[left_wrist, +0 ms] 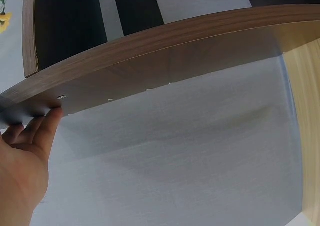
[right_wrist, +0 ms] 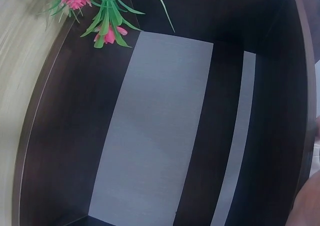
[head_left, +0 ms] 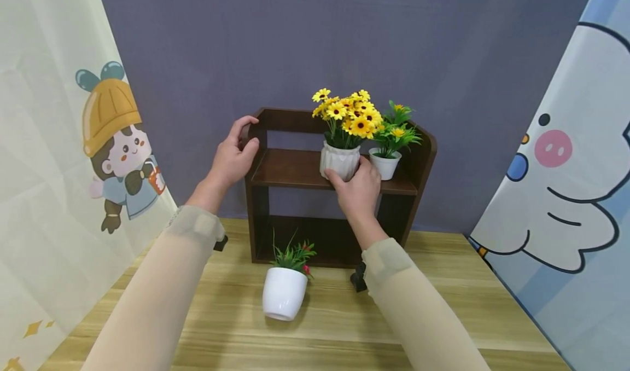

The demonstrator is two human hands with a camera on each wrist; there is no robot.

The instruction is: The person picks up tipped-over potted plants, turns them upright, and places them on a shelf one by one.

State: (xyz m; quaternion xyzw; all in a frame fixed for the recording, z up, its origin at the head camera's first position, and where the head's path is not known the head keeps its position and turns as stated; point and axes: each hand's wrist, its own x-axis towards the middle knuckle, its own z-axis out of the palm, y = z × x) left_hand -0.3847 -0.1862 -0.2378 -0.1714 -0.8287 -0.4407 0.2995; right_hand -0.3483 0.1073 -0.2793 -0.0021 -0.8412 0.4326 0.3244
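My right hand [head_left: 361, 187] grips the ribbed white pot [head_left: 340, 162] of yellow daisy-like flowers [head_left: 351, 114], thumb at its front and fingers round its right side. This pot is upright at the upper level of a dark brown wooden shelf [head_left: 295, 166]. The left hand [head_left: 233, 155] holds the shelf's left side panel near the top, with fingertips against the outer face in the left wrist view. Just right of the gripped pot stands a smaller white pot [head_left: 385, 166] with green leaves and yellow blooms. The right wrist view shows the shelf's lower compartment [right_wrist: 65, 136].
A smooth white pot [head_left: 284, 294] with grassy leaves and pink-red flowers is on the wood-grain table [head_left: 231, 311], before the shelf's lower level. Behind hangs a grey-blue cloth [head_left: 295, 42]. Cartoon-printed curtains flank both sides.
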